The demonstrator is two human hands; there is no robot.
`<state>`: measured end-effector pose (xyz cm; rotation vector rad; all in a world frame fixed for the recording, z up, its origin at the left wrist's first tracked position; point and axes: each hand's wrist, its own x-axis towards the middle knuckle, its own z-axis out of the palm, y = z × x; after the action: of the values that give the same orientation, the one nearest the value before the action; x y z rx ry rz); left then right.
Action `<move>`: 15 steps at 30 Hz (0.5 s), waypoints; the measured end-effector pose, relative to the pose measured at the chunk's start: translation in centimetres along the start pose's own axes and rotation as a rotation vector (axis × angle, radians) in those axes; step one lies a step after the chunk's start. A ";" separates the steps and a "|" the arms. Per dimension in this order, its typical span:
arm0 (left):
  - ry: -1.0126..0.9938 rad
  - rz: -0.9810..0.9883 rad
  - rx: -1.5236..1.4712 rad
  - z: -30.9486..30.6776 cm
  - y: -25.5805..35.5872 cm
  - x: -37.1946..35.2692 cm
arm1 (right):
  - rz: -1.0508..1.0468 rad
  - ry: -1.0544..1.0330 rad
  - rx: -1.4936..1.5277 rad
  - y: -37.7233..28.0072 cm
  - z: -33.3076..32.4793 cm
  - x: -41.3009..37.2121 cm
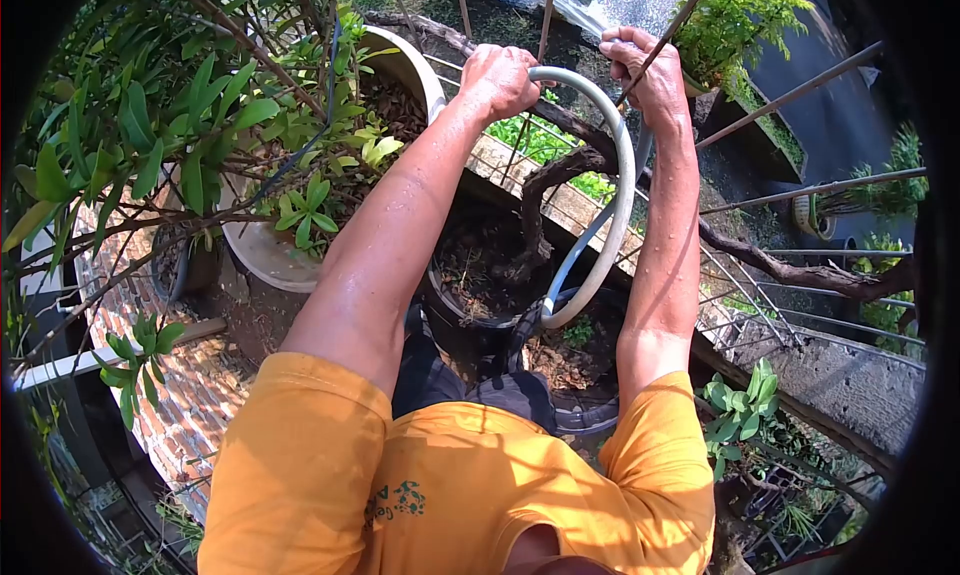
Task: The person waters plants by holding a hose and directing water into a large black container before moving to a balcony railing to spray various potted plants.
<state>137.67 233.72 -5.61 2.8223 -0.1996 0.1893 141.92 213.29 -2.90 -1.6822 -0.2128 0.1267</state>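
Note:
My left hand point(500, 80) is closed round a pale grey hose point(622, 165) at the upper middle. From there the hose bends in a loop to the right and down over the pots. My right hand point(643, 70) is raised further right, its fingers wrapped round the hose near its end. Water sprays from beyond that hand towards the top of the view. A thin metal rod point(675, 25) crosses in front of my right hand. Below the loop stands a black pot point(480, 320) with soil and a woody stem.
A large pale pot point(275, 270) with leafy plants fills the left side. Thin metal rods and a twisted brown branch point(790, 275) cross on the right, above a concrete ledge point(840, 375). A feathery green plant point(735, 25) stands at the upper right.

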 end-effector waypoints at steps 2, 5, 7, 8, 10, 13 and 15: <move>0.010 0.006 -0.007 0.1 -0.1 0.0 | 0.002 0.007 -0.013 -0.1 0.1 -0.1; 0.010 0.002 -0.009 0.0 0.0 -0.1 | 0.002 0.001 0.002 -0.3 0.2 -0.2; 0.007 -0.002 -0.008 -0.1 0.0 -0.1 | 0.009 -0.001 0.013 -0.3 0.2 -0.2; 0.006 -0.003 -0.008 -0.1 0.0 -0.1 | 0.013 -0.004 0.018 -0.3 0.2 -0.2; -0.007 0.002 -0.006 0.1 0.0 -0.1 | 0.021 -0.010 0.031 -0.5 0.2 -0.4; -0.092 -0.029 -0.024 0.0 0.0 0.2 | 0.005 -0.010 0.013 -0.6 0.2 -0.5; -0.081 -0.047 -0.014 0.0 0.1 0.1 | 0.009 -0.007 -0.005 -0.8 0.2 -0.5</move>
<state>137.73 233.64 -5.56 2.8195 -0.1510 0.0630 141.33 213.49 -2.20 -1.6884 -0.2111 0.1391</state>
